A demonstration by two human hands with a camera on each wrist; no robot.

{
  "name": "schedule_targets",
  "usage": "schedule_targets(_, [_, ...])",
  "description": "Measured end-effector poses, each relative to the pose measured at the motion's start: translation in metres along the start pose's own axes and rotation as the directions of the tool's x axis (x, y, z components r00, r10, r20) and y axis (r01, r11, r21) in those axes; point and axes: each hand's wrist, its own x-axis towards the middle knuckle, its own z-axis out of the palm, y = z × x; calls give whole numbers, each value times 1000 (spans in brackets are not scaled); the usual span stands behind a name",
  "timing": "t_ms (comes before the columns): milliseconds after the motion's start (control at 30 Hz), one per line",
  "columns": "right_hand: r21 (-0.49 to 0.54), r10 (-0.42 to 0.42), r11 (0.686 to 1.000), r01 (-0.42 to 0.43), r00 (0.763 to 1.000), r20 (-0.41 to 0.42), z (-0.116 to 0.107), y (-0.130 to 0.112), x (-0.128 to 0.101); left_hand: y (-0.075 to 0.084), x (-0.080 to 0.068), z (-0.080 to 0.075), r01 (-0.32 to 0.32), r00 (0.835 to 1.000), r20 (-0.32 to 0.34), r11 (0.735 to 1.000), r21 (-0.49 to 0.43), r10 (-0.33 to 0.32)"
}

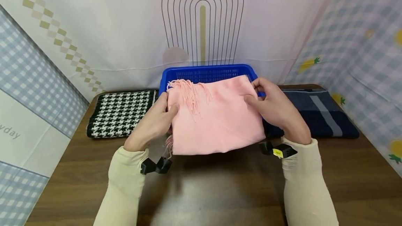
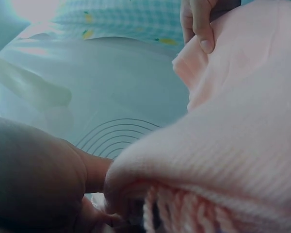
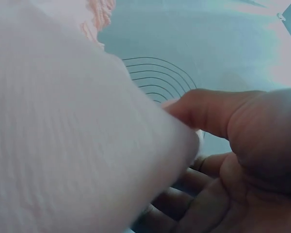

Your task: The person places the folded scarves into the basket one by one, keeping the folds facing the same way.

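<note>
There is one basket, three folded cloths, one table and two hands. The basket is blue plastic, with a smooth rim, rounded corners and a slotted back wall. One cloth, a pink scarf, is held up at the near side of the basket and hides much of it from the head view. The scarf is soft and finely ribbed, folded into a rough rectangle, with twisted fringe strands spilling over its top and hanging at its lower corner, both toward the left.

The left hand pinches the scarf's left edge, near the basket's left side; the right hand pinches the opposite edge, near the basket's right side, thumb on top. To the left of the basket lies one black-and-white houndstooth cloth; to its right, one navy cloth with grey bands. The table beneath the basket has brown wood grain.
</note>
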Motion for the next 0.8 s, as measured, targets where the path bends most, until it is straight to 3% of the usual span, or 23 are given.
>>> schedule_targets(167, [25,28,999,-27,999,-35,3,-1,4,0,6,-1,-12,1000,-18,999,41,13])
schedule_targets(533, [52,-13,998,18,995,-101,8,3,16,-2,18,-1,-17,999,-38,1000,-22,16])
schedule_targets(800, [69,19,998,-9,989,-146,10,2,22,-3,27,-2,-33,998,-48,997,-71,29])
